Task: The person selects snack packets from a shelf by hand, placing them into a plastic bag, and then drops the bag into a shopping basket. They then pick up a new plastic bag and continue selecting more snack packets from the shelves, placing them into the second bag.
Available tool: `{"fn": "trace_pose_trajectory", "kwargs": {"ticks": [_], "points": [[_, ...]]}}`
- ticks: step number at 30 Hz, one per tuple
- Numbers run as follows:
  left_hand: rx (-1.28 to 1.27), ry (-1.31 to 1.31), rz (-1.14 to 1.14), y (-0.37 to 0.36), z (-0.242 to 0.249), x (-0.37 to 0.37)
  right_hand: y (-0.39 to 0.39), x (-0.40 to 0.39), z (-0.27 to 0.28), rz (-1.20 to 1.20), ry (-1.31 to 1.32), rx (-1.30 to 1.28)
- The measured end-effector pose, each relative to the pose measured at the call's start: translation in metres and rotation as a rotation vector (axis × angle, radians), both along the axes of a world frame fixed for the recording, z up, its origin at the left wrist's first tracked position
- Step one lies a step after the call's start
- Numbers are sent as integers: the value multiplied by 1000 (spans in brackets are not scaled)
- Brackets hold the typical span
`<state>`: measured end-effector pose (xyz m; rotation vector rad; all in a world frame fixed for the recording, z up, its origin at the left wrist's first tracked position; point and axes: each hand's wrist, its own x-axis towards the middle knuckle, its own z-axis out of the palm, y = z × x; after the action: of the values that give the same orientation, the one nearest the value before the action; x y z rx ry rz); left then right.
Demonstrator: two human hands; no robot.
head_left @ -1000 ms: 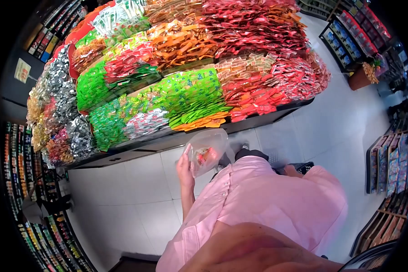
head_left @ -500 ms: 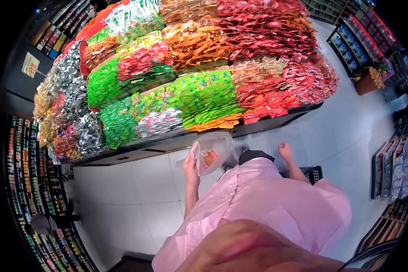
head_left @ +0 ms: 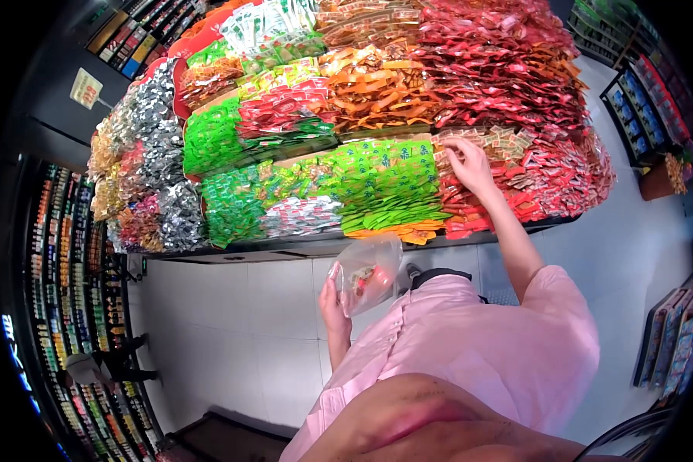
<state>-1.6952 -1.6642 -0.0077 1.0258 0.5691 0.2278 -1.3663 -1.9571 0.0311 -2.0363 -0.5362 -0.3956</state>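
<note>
The right hand (head_left: 470,168), low beside the body half a second ago, is now out over the candy display, just by the border between the green packets (head_left: 385,165) and the red packets (head_left: 470,212). That brings the packets within its reach. Its fingers are partly curled (whether they pinch anything, I cannot tell). The left hand (head_left: 333,304) grips the clear bag (head_left: 385,262), a few wrapped pieces inside, in front of the display.

No legible text, even on sign (head_left: 86,88)
</note>
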Motion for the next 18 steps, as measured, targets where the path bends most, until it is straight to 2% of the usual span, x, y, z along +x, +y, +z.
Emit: {"fn": "trace_pose_trajectory", "kwargs": {"ticks": [3, 6, 9, 15, 16, 18], "points": [[36, 2, -1, -1, 10, 8, 26, 65, 30, 25, -137, -143], [74, 26, 31, -4, 15, 19, 54, 126, 50, 24, -389, -162], [99, 27, 70, -10, 19, 29, 79, 183, 61, 33, -514, -202], [156, 36, 130, -25, 29, 45, 111, 274, 43, -61, -290, -646], [151, 40, 141, -28, 32, 47, 113, 284, 46, -13, -180, -720], [128, 40, 161, -33, 35, 49, 117, 296, 48, 12, -147, -797]]}}
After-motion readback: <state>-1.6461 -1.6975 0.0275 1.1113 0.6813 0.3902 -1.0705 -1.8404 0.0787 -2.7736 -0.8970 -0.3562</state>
